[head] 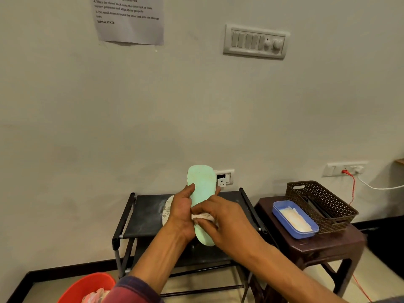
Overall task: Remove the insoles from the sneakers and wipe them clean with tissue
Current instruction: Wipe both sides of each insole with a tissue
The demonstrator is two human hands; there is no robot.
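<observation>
The left hand [181,213] holds a mint-green insole [202,186] upright above the rack [148,215]. Its thumb lies on the facing surface and a fingertip shows round the far edge. The insole's wider end points up toward the wall, and its narrower end hangs down between the two wrists.

The right hand [220,221] has its fingers curled round a crumpled tissue [202,216], pressing it against the lower middle of the insole, just beside the left hand.

A second insole [167,209], pale and speckled, lies flat on the rack's black top shelf, partly hidden behind the left hand.

To the right of the rack stands a dark brown stool [317,243]. On it sit a blue tray [284,225] with a stack of tissues [295,219] inside and, touching it, a brown perforated basket [323,206].

At the lower left, a red bucket [87,285] on the floor holds crumpled paper [94,295].
</observation>
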